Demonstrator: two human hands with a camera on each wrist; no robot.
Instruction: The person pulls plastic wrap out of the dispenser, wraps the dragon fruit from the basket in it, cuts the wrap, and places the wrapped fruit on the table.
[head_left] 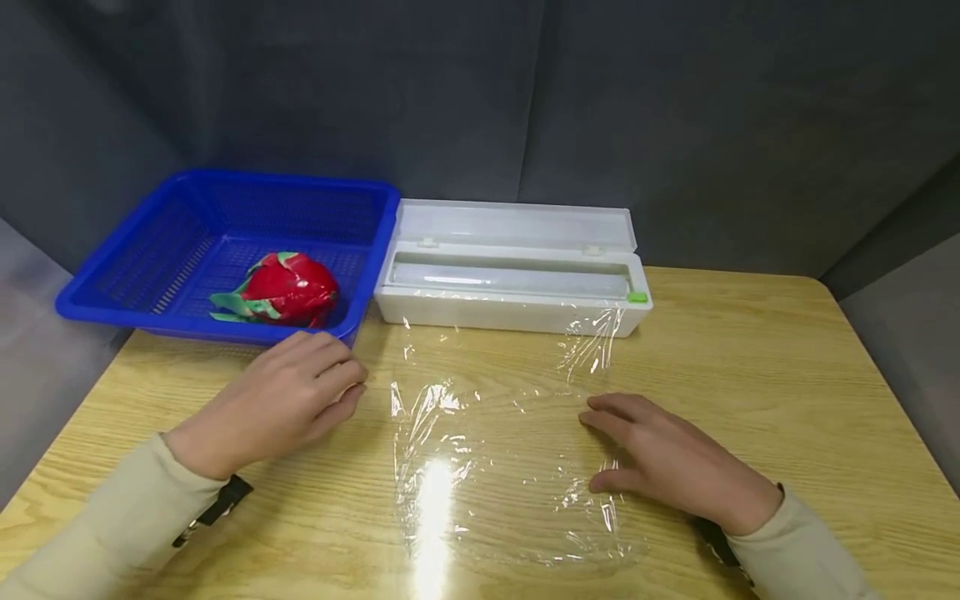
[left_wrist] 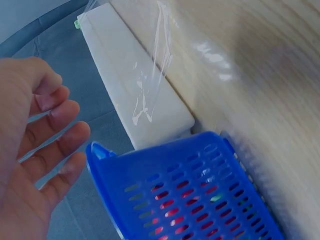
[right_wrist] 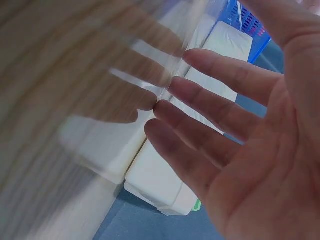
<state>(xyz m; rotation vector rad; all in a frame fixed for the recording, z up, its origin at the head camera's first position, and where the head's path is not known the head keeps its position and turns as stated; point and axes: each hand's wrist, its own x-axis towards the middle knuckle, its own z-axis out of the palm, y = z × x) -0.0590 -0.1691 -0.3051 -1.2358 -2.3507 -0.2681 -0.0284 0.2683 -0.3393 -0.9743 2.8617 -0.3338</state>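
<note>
A sheet of clear cling film point(head_left: 510, 467) lies over the table, running forward from a white dispenser box point(head_left: 517, 308) with its lid raised and a film roll point(head_left: 510, 279) inside. My left hand point(head_left: 288, 396) hovers by the front edge of a blue basket point(head_left: 97, 308), fingers loosely bent and holding nothing. A red dragon fruit point(head_left: 292, 287) with green leaf tips sits in that basket. On the film's right side is my right hand point(head_left: 660, 458), its fingers spread and nearly straight in the right wrist view. Whether its fingertips touch the film I cannot tell.
A green slider point(head_left: 637, 297) sits at the dispenser's right end. The basket stands against the dispenser's left end. Behind both hangs a dark grey curtain point(head_left: 675, 125). The wooden table point(head_left: 765, 367) extends to the right, and light glares on it near the front.
</note>
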